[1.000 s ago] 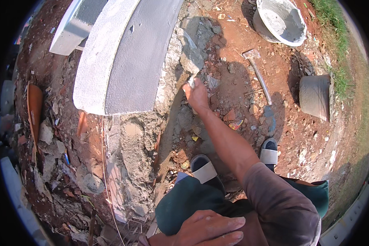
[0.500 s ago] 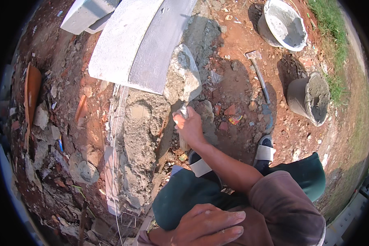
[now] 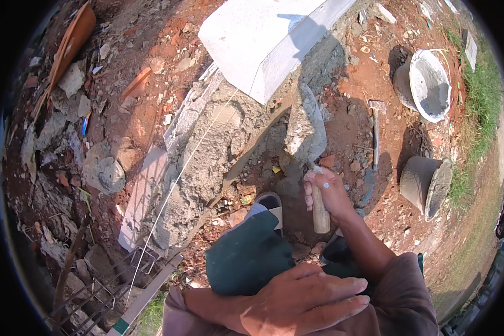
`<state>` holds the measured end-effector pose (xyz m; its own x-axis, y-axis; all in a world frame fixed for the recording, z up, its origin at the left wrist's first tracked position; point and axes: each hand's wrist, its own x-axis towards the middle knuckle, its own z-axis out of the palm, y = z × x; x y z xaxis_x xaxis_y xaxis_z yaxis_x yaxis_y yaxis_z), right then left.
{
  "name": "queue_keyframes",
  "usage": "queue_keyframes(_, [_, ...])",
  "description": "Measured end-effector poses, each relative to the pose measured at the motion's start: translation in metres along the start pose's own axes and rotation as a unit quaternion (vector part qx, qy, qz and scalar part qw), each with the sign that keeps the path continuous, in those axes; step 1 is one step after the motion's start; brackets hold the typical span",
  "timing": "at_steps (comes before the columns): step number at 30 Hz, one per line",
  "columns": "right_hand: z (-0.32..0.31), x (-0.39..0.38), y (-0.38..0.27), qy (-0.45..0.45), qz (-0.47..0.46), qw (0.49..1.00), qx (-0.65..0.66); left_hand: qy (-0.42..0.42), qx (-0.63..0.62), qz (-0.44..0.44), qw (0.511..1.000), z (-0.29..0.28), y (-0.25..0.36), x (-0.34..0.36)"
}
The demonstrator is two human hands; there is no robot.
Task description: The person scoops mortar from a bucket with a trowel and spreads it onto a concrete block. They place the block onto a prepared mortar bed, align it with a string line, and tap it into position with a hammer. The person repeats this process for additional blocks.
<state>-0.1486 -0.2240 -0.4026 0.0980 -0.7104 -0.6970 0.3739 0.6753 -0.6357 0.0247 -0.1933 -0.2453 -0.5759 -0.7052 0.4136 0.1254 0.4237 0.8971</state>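
My right hand [image 3: 327, 193] is wrapped round the wooden handle of a trowel [image 3: 321, 215]. Grey mortar [image 3: 298, 126] sits on its blade, which is held to the right of a long bed of wet mortar [image 3: 199, 151]. Past the far end of that bed stands a large white block [image 3: 252, 33], its near edge resting against the mortar. A thin string [image 3: 176, 182] runs slantwise over the bed toward the block. My left hand [image 3: 302, 305] hovers near my body, fingers stretched out and holding nothing.
On the right stand a white-rimmed bucket [image 3: 431, 84] and a mortar-filled bucket [image 3: 423, 185]. A hammer-like tool [image 3: 376, 134] lies on the soil nearby. Rubble and an orange curved piece [image 3: 73, 42] are at left; steel bars [image 3: 95, 294] stick out at lower left.
My right hand has drawn the trowel away from the block and mortar bed, toward the right. The whole view has turned. My left hand keeps its outstretched pose.
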Motion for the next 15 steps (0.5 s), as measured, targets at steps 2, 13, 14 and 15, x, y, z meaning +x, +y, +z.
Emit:
queue_keyframes(2, [-0.025,-0.017,-0.020,0.034,0.000,0.994,-0.101,0.016,-0.018,0.007,1.000,0.008,0.002,0.002])
queue_keyframes(13, [-0.139,-0.083,-0.061,0.041,-0.054,0.969,-0.236,0.116,-0.013,0.015,0.993,0.055,0.005,0.007])
queue_keyframes(14, [-0.139,-0.084,-0.064,0.035,-0.050,0.968,-0.242,0.105,0.001,0.006,0.994,0.056,0.009,0.008])
queue_keyframes(15, [-0.149,-0.083,-0.068,0.029,-0.053,0.967,-0.246,0.107,-0.026,-0.009,0.994,0.062,0.010,0.009])
